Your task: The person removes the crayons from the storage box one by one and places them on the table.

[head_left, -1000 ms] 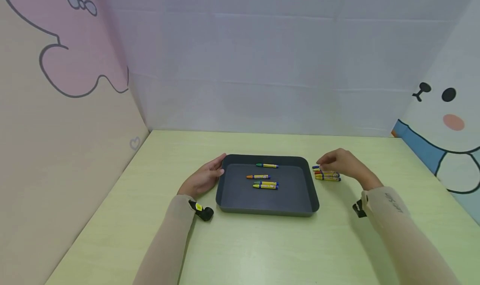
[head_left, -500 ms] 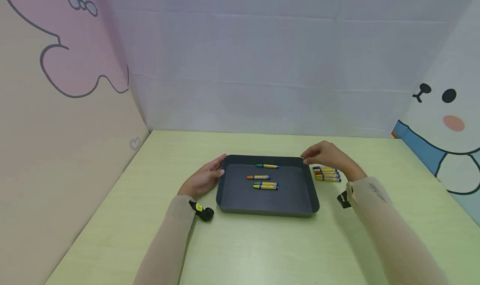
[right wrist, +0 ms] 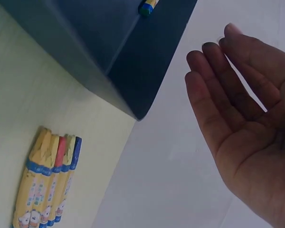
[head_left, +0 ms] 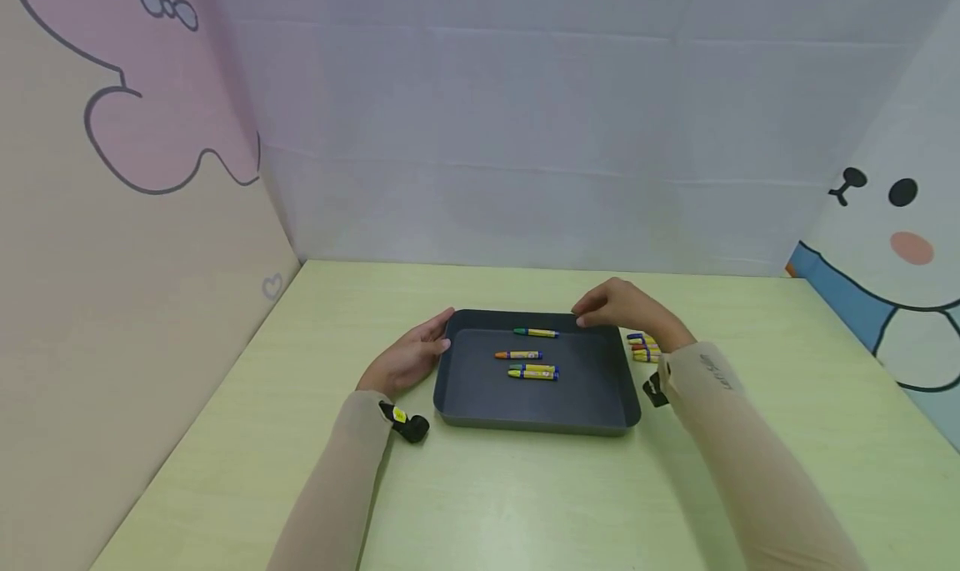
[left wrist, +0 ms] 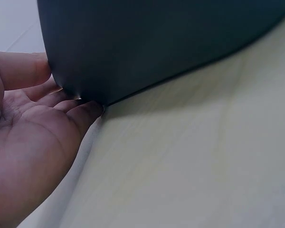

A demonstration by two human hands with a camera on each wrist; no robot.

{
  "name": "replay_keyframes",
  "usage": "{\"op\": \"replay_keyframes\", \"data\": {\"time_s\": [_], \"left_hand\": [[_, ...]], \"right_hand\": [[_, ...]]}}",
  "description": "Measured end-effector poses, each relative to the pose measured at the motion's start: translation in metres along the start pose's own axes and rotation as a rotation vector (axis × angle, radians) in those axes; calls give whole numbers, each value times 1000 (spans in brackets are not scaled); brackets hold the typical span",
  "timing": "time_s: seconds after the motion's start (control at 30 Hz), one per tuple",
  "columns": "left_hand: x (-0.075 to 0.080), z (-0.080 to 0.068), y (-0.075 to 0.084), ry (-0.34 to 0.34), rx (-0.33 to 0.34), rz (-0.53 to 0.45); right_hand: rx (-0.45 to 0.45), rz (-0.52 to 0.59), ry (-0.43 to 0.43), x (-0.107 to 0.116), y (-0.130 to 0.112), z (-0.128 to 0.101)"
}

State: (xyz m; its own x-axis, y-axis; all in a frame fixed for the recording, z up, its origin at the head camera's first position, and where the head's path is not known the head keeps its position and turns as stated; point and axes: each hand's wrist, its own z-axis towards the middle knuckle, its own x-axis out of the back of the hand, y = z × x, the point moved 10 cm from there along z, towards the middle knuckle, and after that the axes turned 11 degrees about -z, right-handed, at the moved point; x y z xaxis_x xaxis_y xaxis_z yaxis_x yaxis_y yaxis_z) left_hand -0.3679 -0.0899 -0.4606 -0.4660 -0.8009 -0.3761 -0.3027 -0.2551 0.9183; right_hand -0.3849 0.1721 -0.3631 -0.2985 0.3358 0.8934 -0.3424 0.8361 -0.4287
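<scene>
A dark grey rectangular tray (head_left: 537, 428) lies on the table with several crayons in it: a green one (head_left: 537, 333) at the back, an orange one (head_left: 519, 355) in the middle, and a yellow-green one (head_left: 533, 375) with a green one close behind it. My left hand (head_left: 405, 356) grips the tray's left side; the left wrist view shows thumb and fingers against its edge. My right hand (head_left: 626, 304) hovers over the back right corner, fingers slightly bent, thumb apart. Nothing shows between its fingers (right wrist: 202, 97) in the right wrist view.
Several more crayons (right wrist: 47, 175) lie side by side on the pale table (head_left: 517, 504), to the right of the tray; the right wrist partly covers them in the head view. A white sheet (head_left: 487, 146) stands behind, and printed panels (head_left: 870, 288) flank the table.
My right hand has lifted off the crayon row and moved left, past the tray's right rim to its back right corner. The left hand and the crayons in the tray stay put.
</scene>
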Motion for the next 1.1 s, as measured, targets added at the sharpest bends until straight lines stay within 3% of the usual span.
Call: {"op": "replay_keyframes", "data": {"time_s": [0.6,1.1], "left_hand": [[0,0,0,7,-9,4],[-1,1,0,7,-7,21]], "right_hand": [[31,22,-79,-26,-20,17],[-37,-56,-127,-46,-16,26]]}}
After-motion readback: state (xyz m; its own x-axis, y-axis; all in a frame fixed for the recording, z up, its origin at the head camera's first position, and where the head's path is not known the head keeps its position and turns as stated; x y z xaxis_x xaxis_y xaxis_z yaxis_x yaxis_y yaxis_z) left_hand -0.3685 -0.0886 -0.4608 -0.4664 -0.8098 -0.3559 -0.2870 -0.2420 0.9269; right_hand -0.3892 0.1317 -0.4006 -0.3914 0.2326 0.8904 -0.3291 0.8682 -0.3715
